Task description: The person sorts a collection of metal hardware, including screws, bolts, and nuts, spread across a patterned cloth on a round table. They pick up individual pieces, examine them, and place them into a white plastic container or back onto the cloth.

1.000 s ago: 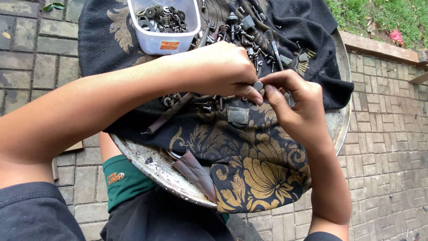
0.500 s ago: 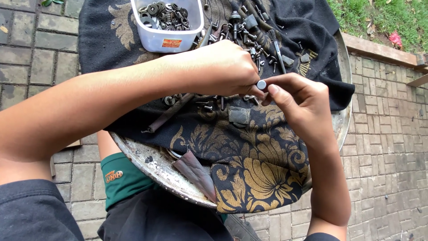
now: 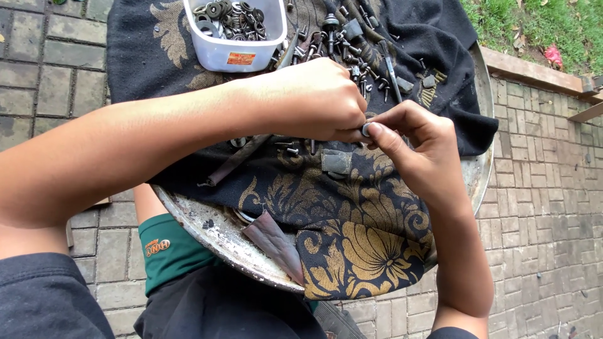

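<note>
My left hand (image 3: 317, 100) is closed over a small metal piece (image 3: 365, 130), whose round end shows at the fingertips. My right hand (image 3: 418, 147) meets it from the right, with thumb and forefinger pinched on the same piece. Both hands hover over a black cloth with gold floral print (image 3: 352, 232) draped across a round metal tray (image 3: 207, 229) on my lap. Loose bolts and screws (image 3: 352, 37) lie scattered on the cloth just beyond my hands.
A white plastic tub (image 3: 235, 53) filled with washers and rings stands at the top of the cloth. A dark flat strip (image 3: 276, 242) sticks out at the tray's near rim. Brick paving (image 3: 553, 188) surrounds me, with grass (image 3: 534, 25) at top right.
My hands have stayed together on the small piece, shifting slightly downward in view. The right fingers have turned a little around its end.
</note>
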